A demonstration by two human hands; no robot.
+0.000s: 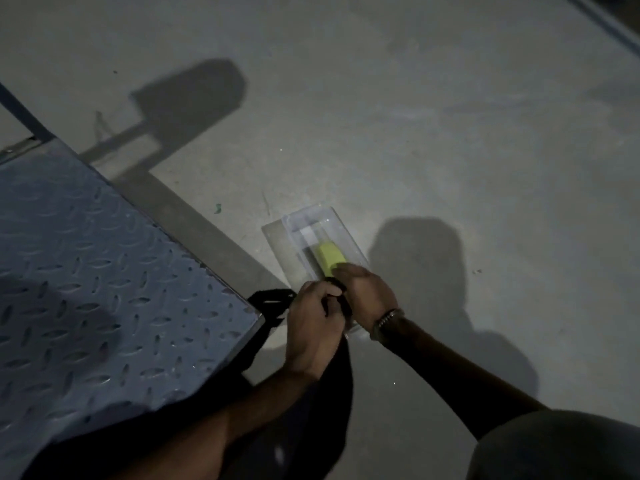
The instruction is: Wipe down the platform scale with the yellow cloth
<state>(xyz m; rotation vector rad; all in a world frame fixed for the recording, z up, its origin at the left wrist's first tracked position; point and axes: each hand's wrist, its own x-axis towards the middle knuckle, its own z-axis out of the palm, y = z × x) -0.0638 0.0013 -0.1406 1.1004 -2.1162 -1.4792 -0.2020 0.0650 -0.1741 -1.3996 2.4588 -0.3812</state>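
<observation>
Pretty dim shot, lit from somewhere behind the person so there are long shadows all over the grey concrete floor (415, 116). The landmark here is the clear plastic rectangular container (311, 233) sitting on the floor. Inside it, toward the end closest to the person, lies the folded yellow cloth (330, 257), bright lime-yellow and easy to spot. A flat clear lid or second tray seems to sit under or beside the container on its left side, hard to tell which.

The right hand (367, 294), with a beaded metal bracelet (386, 320) on the wrist, is at the near end of the container with fingers curled right at the near edge of the cloth; it looks like it's touching it, but I can't say for sure it's actually gripping it. The left hand (311, 327) is just left of the right one, fingers curled around a black strap (341, 299) that runs between the two hands.

To the left of the container, just a strip of floor away, is the blue-grey diamond-plate steel platform scale (104, 271), its near corner close to the left hand. More black strap and dark fabric (270, 303) hang by that corner.
</observation>
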